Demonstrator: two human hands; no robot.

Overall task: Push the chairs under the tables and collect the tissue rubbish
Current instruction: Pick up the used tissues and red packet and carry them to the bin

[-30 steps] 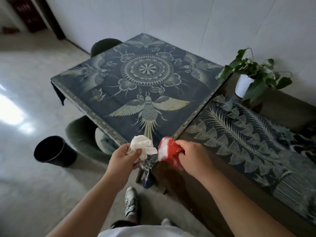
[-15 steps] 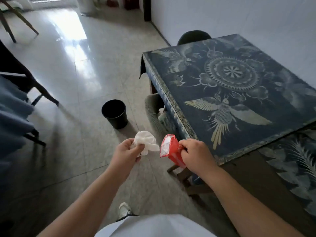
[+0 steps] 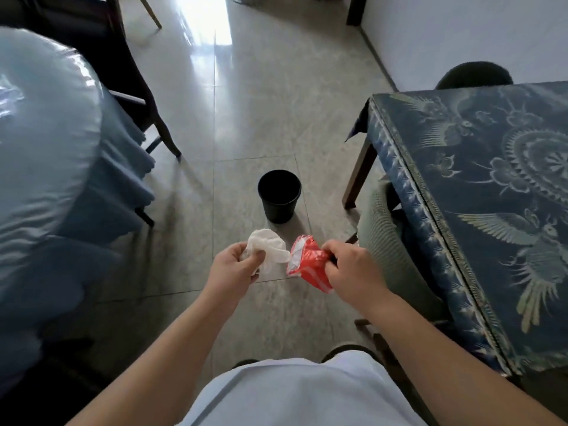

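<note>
Held: your left hand (image 3: pixel 236 265) is pinched on a crumpled tissue (image 3: pixel 266 245); your right hand (image 3: pixel 349 269) grips a red packet (image 3: pixel 309 264). Target: black bin (image 3: pixel 279 195) on the floor, straight ahead beyond both hands, about as near to one as the other.

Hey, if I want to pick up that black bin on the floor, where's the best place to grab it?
Grab the black bin by its rim, from above. It stands upright with its mouth open, and its smooth walls taper downward, so a side grip would likely slip. Both hands are full: left hand holds the tissue, right hand the red packet.
</note>
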